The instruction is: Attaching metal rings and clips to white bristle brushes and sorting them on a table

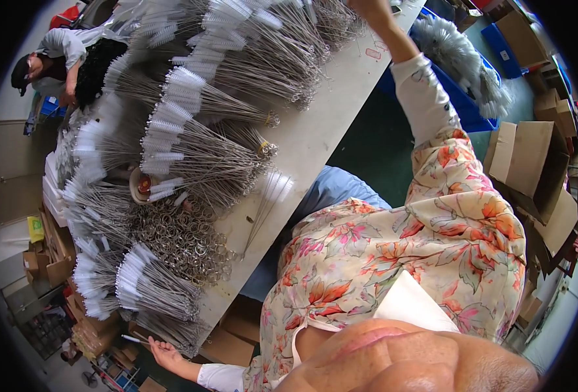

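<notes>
While the left hand (161,353) pinches a thin white-tipped wire brush (134,338) below the pale surface's (341,111) near corner, the right hand (367,6), reaching its far edge, cannot be read.

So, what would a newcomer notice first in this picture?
First, the many bundles of wire brushes with white bristle tips, spread over the long white table. A heap of metal rings lies among them. The left hand reaches the table's near end; the right hand stretches to the far end.
</notes>
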Demonstrator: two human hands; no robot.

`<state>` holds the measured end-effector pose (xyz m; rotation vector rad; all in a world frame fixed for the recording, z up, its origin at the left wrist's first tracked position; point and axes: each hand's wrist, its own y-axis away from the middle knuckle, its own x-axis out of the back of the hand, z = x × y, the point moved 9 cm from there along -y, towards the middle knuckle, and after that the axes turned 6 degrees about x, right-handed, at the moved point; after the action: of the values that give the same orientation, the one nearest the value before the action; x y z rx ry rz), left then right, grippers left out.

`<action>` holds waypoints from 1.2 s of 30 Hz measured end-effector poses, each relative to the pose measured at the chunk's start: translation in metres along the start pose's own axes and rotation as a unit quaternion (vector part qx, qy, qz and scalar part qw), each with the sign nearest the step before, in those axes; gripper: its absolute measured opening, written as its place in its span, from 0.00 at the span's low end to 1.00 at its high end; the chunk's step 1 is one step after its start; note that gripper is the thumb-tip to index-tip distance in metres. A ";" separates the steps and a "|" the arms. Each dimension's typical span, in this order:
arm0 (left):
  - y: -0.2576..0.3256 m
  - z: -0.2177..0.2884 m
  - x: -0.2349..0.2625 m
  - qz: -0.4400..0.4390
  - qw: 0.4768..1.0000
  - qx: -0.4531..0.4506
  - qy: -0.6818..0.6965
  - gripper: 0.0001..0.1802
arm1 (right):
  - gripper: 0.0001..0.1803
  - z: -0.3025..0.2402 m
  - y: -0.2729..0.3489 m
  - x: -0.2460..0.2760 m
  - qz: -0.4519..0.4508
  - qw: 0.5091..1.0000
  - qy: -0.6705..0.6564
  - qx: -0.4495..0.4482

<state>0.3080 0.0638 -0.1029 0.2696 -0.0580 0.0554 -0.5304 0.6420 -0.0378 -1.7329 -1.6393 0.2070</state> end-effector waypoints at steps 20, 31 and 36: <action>0.081 -0.013 -0.033 -0.033 0.999 -0.027 -0.012 0.20 | 0.10 0.058 -0.040 0.050 0.130 0.985 0.083 -0.079; 0.197 0.049 -0.151 -0.180 0.963 -0.185 0.073 0.16 | 0.08 -0.071 -0.060 0.025 -0.058 0.926 -0.368 0.070; 0.286 0.035 -0.307 -0.323 0.910 -0.258 -0.012 0.16 | 0.12 -0.253 0.152 -0.135 -0.366 0.704 -0.607 0.030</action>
<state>-0.0181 0.3154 -0.0137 -0.2519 -0.0036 -0.6185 -0.2874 0.4317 0.0057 -0.6011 -3.0317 1.1646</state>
